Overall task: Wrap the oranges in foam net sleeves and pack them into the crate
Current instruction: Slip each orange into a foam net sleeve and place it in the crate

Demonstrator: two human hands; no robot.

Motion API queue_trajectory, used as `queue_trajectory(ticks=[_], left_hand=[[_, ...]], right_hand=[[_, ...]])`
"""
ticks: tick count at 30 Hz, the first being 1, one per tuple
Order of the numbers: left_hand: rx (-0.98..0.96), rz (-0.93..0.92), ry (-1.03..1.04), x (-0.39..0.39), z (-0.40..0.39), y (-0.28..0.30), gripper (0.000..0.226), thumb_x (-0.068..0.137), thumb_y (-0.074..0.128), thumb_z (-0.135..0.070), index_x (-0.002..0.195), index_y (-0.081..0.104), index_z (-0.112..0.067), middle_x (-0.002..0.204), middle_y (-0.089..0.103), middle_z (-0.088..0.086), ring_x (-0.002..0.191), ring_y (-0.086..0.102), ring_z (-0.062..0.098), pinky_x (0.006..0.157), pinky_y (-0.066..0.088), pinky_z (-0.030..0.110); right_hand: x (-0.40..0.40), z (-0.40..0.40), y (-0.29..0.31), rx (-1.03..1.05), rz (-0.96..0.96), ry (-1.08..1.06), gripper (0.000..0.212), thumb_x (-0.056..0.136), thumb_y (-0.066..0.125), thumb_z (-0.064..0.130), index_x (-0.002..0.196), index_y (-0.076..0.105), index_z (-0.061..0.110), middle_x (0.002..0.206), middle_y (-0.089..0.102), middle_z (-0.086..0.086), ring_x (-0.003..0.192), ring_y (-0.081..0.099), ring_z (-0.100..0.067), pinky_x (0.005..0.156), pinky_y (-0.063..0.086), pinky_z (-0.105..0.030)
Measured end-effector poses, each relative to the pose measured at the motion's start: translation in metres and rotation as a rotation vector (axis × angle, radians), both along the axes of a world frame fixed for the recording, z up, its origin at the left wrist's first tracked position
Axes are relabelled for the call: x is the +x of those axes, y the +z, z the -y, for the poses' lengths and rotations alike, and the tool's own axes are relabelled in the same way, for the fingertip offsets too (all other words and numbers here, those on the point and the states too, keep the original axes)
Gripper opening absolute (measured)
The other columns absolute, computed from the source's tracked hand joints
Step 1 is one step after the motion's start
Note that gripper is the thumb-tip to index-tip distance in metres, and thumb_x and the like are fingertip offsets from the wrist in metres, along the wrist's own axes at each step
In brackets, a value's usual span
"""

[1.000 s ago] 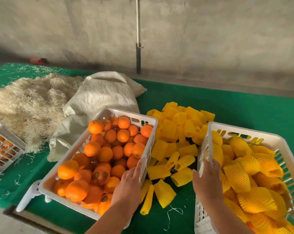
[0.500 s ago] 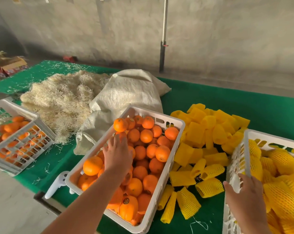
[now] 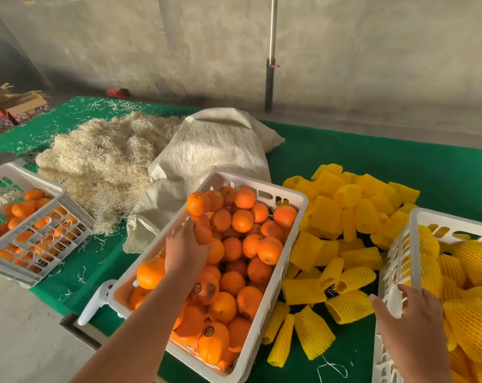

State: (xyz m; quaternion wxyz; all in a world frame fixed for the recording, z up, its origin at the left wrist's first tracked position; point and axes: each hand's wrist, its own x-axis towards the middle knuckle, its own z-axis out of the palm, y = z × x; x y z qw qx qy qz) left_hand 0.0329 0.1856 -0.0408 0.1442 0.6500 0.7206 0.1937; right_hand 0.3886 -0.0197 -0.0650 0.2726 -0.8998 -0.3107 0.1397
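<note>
Green-covered table [image 3: 400,161]. Directly on it: straw heap [image 3: 101,161], woven sack [image 3: 206,153], three white crates: left [image 3: 2,261], centre [image 3: 264,308], right [image 3: 394,261]; loose yellow foam sleeves [image 3: 345,230] between the latter two.

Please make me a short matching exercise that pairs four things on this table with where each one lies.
Things:
1. bare oranges
2. empty foam sleeves
3. wrapped oranges
4. straw pile

Places:
A. in the white crate at the right edge
B. loose on the green cloth between two crates
C. far left, beside the pale sack
D. in the middle crate, under the left hand

Pairs: 1-D, 2-B, 3-A, 4-C
</note>
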Motion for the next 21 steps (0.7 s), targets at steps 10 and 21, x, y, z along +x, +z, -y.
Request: queue_trajectory(ticks=[10, 21], left_hand=[[-0.261, 1.011, -0.209, 0.100, 0.076, 0.028, 0.057, 0.075, 0.084, -0.065, 0.125, 0.061, -0.050, 0.122, 0.069, -0.015, 0.105, 0.073, 0.015, 0.086, 0.062, 0.037], [-0.864, 1.645, -0.204, 0.143, 0.103, 0.010, 0.065, 0.091, 0.067, -0.052, 0.146, 0.052, -0.021, 0.136, 0.064, 0.023, 0.099, 0.069, 0.033, 0.061, 0.060, 0.029]], right_hand=[[0.004, 0.003, -0.012, 0.046, 0.025, 0.018, 0.062, 0.090, 0.076, 0.045, 0.139, 0.055, 0.013, 0.150, 0.041, -0.015, 0.136, 0.044, -0.037, 0.098, 0.052, -0.058], [0.003, 0.004, -0.007, 0.108, 0.045, 0.031, 0.063, 0.091, 0.077, 0.041, 0.142, 0.054, 0.012, 0.151, 0.042, -0.012, 0.140, 0.044, -0.033, 0.094, 0.057, -0.043]])
